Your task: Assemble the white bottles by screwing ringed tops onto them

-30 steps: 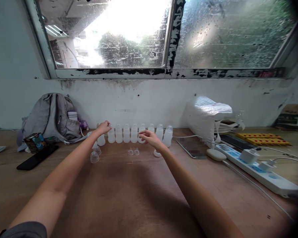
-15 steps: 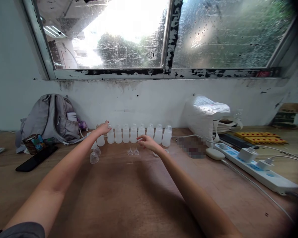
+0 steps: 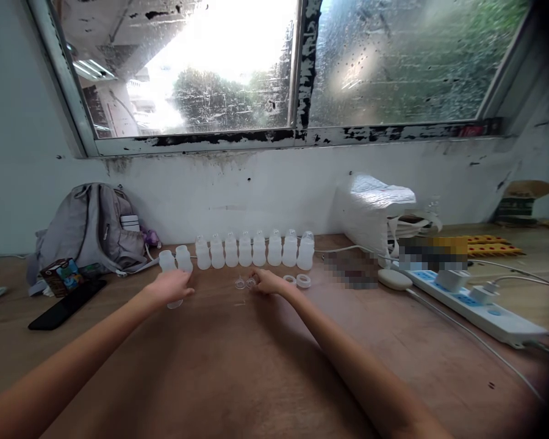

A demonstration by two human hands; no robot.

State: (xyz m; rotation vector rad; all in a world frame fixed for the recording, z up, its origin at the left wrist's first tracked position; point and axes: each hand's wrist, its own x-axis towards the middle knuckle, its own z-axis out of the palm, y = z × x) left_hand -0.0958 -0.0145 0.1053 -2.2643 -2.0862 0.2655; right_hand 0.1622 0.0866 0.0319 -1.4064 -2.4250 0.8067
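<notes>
The head view shows the left hand (image 3: 171,286) palm-down and low over the counter (image 3: 238,366), covering most of a clear rounded piece (image 3: 175,304) whose edge shows beneath it. Whether the left fingers are apart or clamped on the piece cannot be told, as the back of the hand hides them.

The right hand (image 3: 268,282) reaches down with bent fingers to the right-hand clear teat (image 3: 250,283); the tips are at it, but whether they pinch it cannot be told. The left-hand clear teat (image 3: 240,283) stands on the counter just beside it. Two white rings (image 3: 303,281) lie close to the right wrist.

Behind the hands, eight capped bottles (image 3: 245,251) stand upright in a row near the wall (image 3: 229,207). Two uncapped bottles (image 3: 183,259) stand left of the row, just beyond the left hand. Farther left, a gray backpack (image 3: 85,225) leans against the wall.
</notes>
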